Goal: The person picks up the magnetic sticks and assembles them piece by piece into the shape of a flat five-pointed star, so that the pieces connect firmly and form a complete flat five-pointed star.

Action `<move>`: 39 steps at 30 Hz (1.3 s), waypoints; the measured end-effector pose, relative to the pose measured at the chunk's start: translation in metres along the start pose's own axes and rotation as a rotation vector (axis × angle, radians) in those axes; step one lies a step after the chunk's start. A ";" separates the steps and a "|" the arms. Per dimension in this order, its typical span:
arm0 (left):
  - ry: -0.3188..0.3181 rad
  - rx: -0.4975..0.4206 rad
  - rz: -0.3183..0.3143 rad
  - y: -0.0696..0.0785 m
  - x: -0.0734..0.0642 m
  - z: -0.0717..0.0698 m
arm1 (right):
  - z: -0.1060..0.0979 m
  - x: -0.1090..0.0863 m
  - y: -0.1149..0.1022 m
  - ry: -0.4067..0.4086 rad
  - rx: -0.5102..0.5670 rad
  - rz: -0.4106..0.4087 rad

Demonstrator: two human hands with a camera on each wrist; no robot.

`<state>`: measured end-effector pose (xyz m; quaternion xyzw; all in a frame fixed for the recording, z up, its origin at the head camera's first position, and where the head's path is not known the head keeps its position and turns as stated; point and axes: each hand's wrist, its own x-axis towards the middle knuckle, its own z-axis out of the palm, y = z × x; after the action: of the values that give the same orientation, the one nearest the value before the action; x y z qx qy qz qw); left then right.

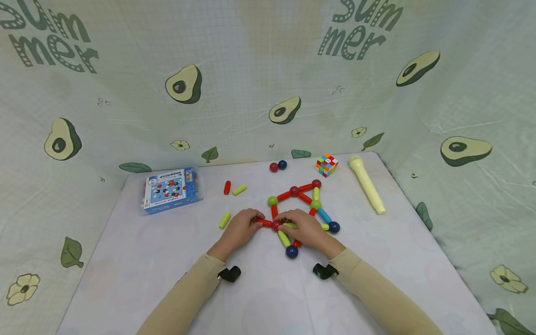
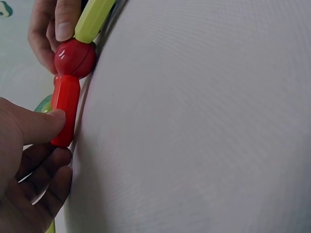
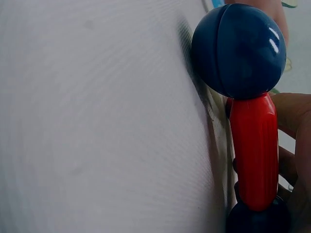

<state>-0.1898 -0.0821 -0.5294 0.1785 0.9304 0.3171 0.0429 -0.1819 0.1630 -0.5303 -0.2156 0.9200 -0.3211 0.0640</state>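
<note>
On the table lies a flat frame of magnetic sticks and balls, with a green ball [image 1: 272, 200] at its upper left and a blue ball [image 1: 291, 251] at its near end. My left hand [image 1: 240, 228] pinches a red stick [image 2: 66, 109] between thumb and fingers, its far end against a red ball [image 2: 75, 58]. My right hand [image 1: 305, 227] reaches over the frame and holds that red ball with its fingertips, hiding part of the frame. A yellow-green stick [image 2: 93, 20] also joins this ball. In the right wrist view a red stick [image 3: 255, 150] meets a blue ball.
Loose yellow-green sticks [image 1: 224, 220] and a red stick [image 1: 227, 187] lie left of the frame. A blue boxed set [image 1: 169, 190] stands far left. Behind are a loose red ball [image 1: 274, 167], a blue ball [image 1: 282, 164] and a puzzle cube [image 1: 326, 165]. A cream toy microphone [image 1: 367, 186] lies right.
</note>
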 end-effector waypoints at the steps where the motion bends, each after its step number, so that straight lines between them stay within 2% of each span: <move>1: -0.002 -0.002 -0.001 0.000 0.000 0.000 | 0.000 0.000 0.000 0.000 0.002 -0.001; 7: -0.009 -0.006 -0.010 -0.001 -0.001 -0.001 | 0.001 -0.001 0.000 -0.009 -0.008 0.007; 12: 0.012 -0.021 -0.031 -0.004 -0.002 -0.006 | 0.001 -0.001 0.000 -0.004 -0.014 0.004; 15: 0.050 0.000 -0.055 -0.010 -0.003 -0.009 | 0.002 -0.001 -0.001 -0.006 -0.018 0.004; 19: 0.138 0.103 -0.092 -0.020 -0.003 -0.017 | 0.002 -0.002 -0.002 -0.004 -0.009 0.003; 23: 0.195 0.177 -0.178 -0.030 -0.005 -0.029 | 0.002 -0.001 -0.001 -0.001 -0.003 -0.004; 25: 0.186 0.197 -0.231 -0.034 -0.007 -0.035 | 0.002 -0.001 -0.001 -0.004 -0.004 -0.008; 29: 0.113 0.235 -0.301 -0.040 -0.012 -0.043 | -0.002 -0.002 -0.001 -0.028 0.005 -0.024; 33: 0.063 0.251 -0.319 -0.041 -0.014 -0.046 | -0.007 -0.004 -0.001 -0.077 0.025 -0.051; 39: 0.087 0.171 -0.289 -0.040 -0.012 -0.044 | -0.011 -0.004 0.000 -0.123 0.004 -0.111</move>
<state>-0.1999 -0.1414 -0.5192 0.0321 0.9710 0.2345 0.0325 -0.1808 0.1709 -0.5213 -0.2853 0.9004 -0.3120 0.1028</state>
